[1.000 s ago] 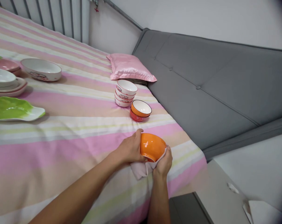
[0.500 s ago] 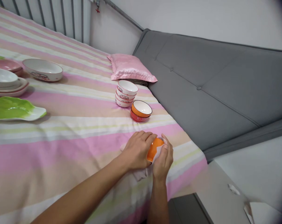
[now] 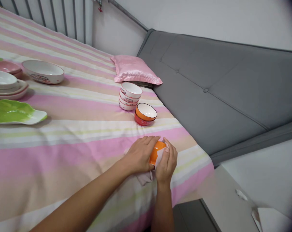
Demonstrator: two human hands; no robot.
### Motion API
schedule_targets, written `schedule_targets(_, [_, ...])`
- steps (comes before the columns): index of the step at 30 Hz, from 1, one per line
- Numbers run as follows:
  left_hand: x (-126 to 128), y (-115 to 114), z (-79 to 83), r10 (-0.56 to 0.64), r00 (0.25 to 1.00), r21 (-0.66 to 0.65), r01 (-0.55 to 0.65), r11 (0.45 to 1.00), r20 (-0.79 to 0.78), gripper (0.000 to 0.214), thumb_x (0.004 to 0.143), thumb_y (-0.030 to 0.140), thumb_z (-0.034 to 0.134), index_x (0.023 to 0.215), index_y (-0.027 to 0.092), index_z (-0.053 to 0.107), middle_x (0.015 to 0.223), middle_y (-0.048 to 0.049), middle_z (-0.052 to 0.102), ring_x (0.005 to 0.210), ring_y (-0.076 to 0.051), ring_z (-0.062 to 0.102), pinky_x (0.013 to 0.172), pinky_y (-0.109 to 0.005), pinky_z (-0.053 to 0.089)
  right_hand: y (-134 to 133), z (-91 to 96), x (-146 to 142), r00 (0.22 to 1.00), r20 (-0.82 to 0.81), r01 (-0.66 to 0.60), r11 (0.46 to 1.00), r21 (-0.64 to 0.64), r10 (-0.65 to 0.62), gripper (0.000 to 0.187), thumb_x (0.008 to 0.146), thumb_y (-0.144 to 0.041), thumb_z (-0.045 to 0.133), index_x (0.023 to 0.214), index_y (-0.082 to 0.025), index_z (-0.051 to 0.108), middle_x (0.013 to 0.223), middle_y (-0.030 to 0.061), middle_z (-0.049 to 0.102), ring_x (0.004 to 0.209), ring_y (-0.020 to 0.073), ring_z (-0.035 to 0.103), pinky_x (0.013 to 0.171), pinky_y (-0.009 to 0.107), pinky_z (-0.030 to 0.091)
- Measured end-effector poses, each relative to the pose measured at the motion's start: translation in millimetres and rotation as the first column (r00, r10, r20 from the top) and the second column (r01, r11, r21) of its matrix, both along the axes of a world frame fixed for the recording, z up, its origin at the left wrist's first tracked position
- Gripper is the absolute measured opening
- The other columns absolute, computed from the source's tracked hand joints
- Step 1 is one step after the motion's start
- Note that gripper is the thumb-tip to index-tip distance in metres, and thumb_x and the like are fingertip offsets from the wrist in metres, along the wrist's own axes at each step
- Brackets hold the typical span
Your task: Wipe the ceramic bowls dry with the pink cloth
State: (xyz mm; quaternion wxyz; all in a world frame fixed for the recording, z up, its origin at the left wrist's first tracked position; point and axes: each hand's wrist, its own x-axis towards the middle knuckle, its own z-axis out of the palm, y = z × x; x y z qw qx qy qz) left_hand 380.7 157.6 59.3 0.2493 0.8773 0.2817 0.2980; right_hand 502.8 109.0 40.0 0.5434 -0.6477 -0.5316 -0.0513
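Orange bowl is clamped between left hand and right hand, with what seems pale cloth; stacked white bowls stand at its eleven o'clock.

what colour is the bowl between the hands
The held bowl is orange on the part that shows; seen best in the head view.

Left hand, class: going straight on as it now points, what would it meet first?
The glossy, rounded, orange ceramic bowl the left hand touches; beyond that, probably the right hand, though depth is unclear.
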Motion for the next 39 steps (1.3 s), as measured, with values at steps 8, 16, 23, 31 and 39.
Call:
schedule_targets(8, [-12.8, 14.1, -5.7, -0.078, 0.997, -0.145, 0.073, 0.987, -0.029, 0.115, 0.055, 0.042, 0.080, 0.147, 0.016, 0.015, 0.154, -0.0167, 0.022, 0.139, -0.031, 0.027, 0.109, -0.043, 0.031, 0.4, -1.4, 3.2, 1.000, -0.023, 0.007, 1.000, 0.003, -0.007, 0.041, 0.095, -0.033, 0.029, 0.114, -0.015, 0.060, 0.116, 0.0132, 0.062, 0.110, 0.0227, 0.053, 0.096, 0.043, 0.039])
schedule_targets(16, [-16.9, 13.0, 0.9, -0.132, 0.991, -0.251, 0.125, 0.960, -0.011, 0.111, 0.061, 0.047, 0.073, 0.147, 0.010, 0.014, 0.151, -0.0215, 0.027, 0.137, -0.034, 0.031, 0.108, -0.047, 0.031, -1.9, 2.7, -1.4, 1.000, 0.023, 0.022, 0.999, -0.035, -0.021, 0.037, 0.090, -0.037, 0.043, 0.117, -0.016, 0.058, 0.117, 0.0125, 0.061, 0.110, 0.0245, 0.052, 0.095, 0.043, 0.039])
schedule_targets(23, [-18.6, 12.1, 5.5, -0.134, 0.983, -0.489, 0.178, 0.854, 0.125, 0.086, 0.072, 0.033, 0.059, 0.147, 0.017, 0.020, 0.154, -0.0132, 0.022, 0.140, -0.029, 0.025, 0.111, -0.046, 0.028, -3.4, 3.0, -4.5, 0.969, -0.245, -0.039, 0.998, -0.056, 0.024, 0.066, 0.073, -0.045, 0.068, 0.130, -0.019, 0.046, 0.127, 0.0136, 0.054, 0.117, 0.0274, 0.051, 0.099, 0.046, 0.039])
schedule_targets(31, [-15.1, 8.2, 3.7, -0.020, 0.979, -0.547, 0.131, 0.827, 0.203, 0.075, 0.083, 0.059, 0.049, 0.144, 0.021, 0.027, 0.148, -0.0129, 0.032, 0.134, -0.029, 0.035, 0.107, -0.045, 0.034, -5.7, 4.8, -0.6, 0.788, -0.556, -0.225, 0.965, 0.135, 0.262, 0.032, 0.092, -0.034, 0.035, 0.118, -0.023, 0.049, 0.142, 0.0090, 0.044, 0.132, 0.0208, 0.040, 0.106, 0.046, 0.034])
schedule_targets(39, [-5.3, -0.7, 5.6, 0.122, 0.964, -0.517, 0.017, 0.856, 0.234, 0.058, 0.084, 0.058, 0.049, 0.126, 0.019, 0.045, 0.122, -0.0124, 0.053, 0.108, -0.027, 0.055, 0.088, -0.040, 0.049, -5.6, 4.2, 8.0, 0.856, -0.461, -0.212, 0.972, 0.096, 0.232, 0.013, 0.082, -0.030, 0.054, 0.090, -0.020, 0.055, 0.139, 0.0109, 0.046, 0.132, 0.0241, 0.039, 0.108, 0.048, 0.028])
